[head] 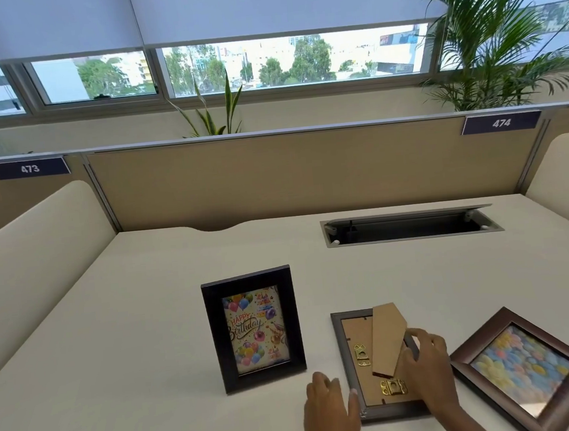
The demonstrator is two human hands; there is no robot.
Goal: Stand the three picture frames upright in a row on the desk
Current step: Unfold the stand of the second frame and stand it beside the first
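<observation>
Wide bare counter (114, 333) lies left of the upright frame (253, 329); behind it, open room up to the cable hatch (411, 226); flat frames (527, 367) crowd the near right

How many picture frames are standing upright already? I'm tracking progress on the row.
1. The birthday frame stands upright at centre-left. The middle frame lies face down under both hands, its stand flap lifted. The right frame lies face up near the desk's right edge. None seem hidden.
</observation>
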